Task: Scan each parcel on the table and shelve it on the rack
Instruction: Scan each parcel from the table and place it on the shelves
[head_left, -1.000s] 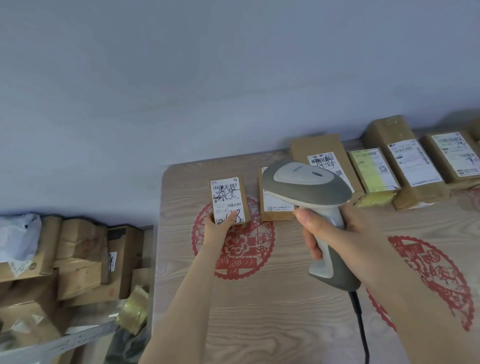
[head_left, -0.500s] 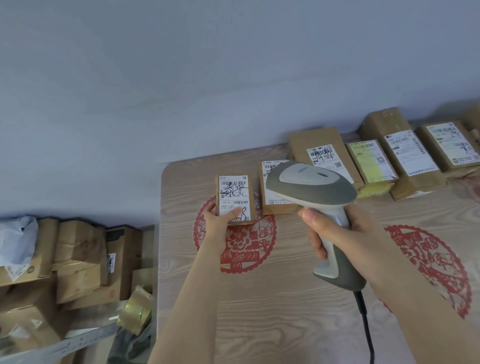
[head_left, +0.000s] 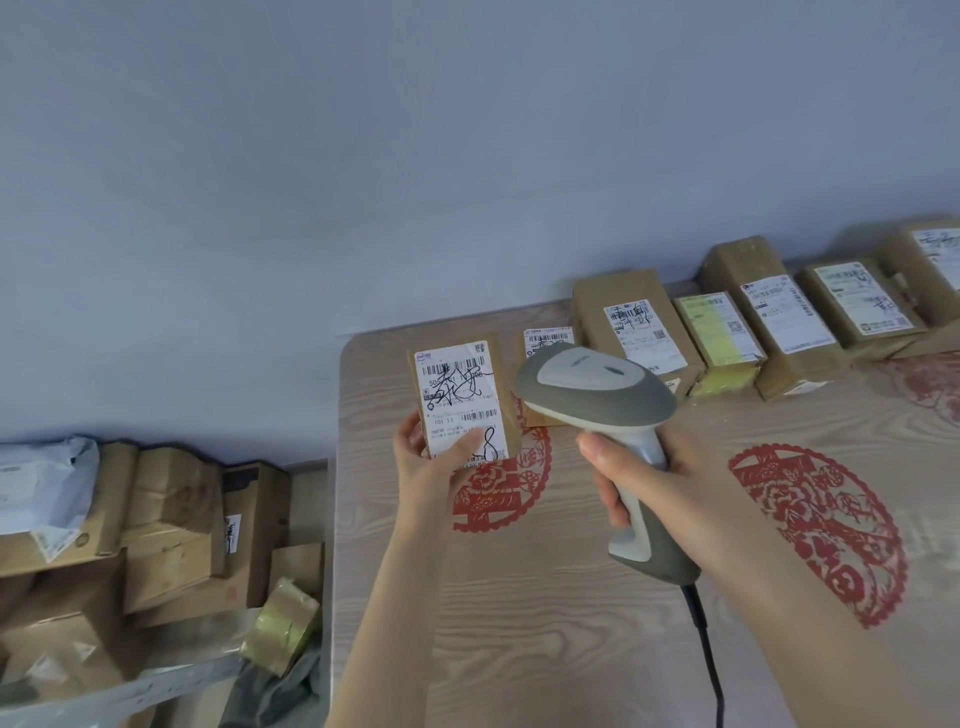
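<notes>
My left hand (head_left: 434, 470) holds a small brown parcel (head_left: 462, 397) by its lower end, lifted off the wooden table (head_left: 519, 623) with its white barcode label facing me. My right hand (head_left: 639, 473) grips the handle of a grey and white barcode scanner (head_left: 597, 387), whose head sits just right of the parcel and points away from me. Several more labelled brown parcels (head_left: 634, 325) lie in a row along the table's far edge, one partly hidden behind the scanner head.
A black cable (head_left: 709, 654) runs from the scanner handle toward me. Red paper-cut decorations (head_left: 826, 525) mark the tabletop. Left of the table, a pile of cardboard boxes (head_left: 176, 525), a white mailer bag (head_left: 41, 483) and a taped bundle (head_left: 283, 623) sit lower down. A plain grey wall stands behind.
My left hand has picked the small parcel up off the table and brought it closer, tilting the label up. The scanner stayed beside it in my right hand.
</notes>
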